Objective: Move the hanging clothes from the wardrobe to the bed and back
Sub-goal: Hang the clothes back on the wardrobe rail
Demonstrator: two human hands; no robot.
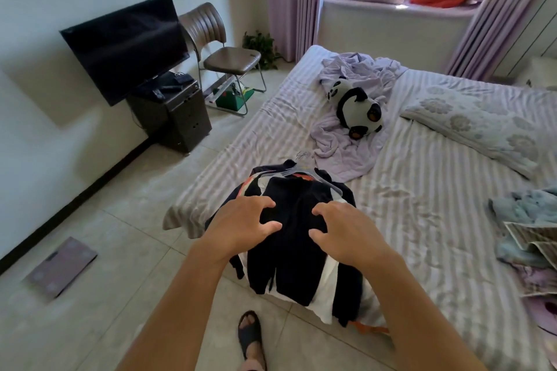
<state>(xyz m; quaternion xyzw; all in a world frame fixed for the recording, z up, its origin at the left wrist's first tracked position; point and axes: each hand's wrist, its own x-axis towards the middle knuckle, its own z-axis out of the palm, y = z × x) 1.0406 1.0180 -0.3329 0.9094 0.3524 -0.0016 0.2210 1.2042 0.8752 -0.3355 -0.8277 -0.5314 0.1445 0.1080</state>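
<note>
A pile of clothes on hangers [295, 250], mostly black with white and orange parts, lies on the near corner of the bed [422, 205] with its lilac striped sheet. The clear plastic hangers [304, 170] stick out at the far end of the pile. My left hand [241, 223] and my right hand [346, 232] hover side by side over the top black garment, fingers spread and slightly bent, holding nothing. The wardrobe is out of view.
On the bed lie a panda plush [357, 108] on a crumpled lilac cloth, a floral pillow [470, 123] and blue clothes [530, 208] at the right edge. A TV [126, 45], a dark cabinet [177, 114] and a chair [223, 54] stand left. A scale [60, 268] lies on the tiled floor.
</note>
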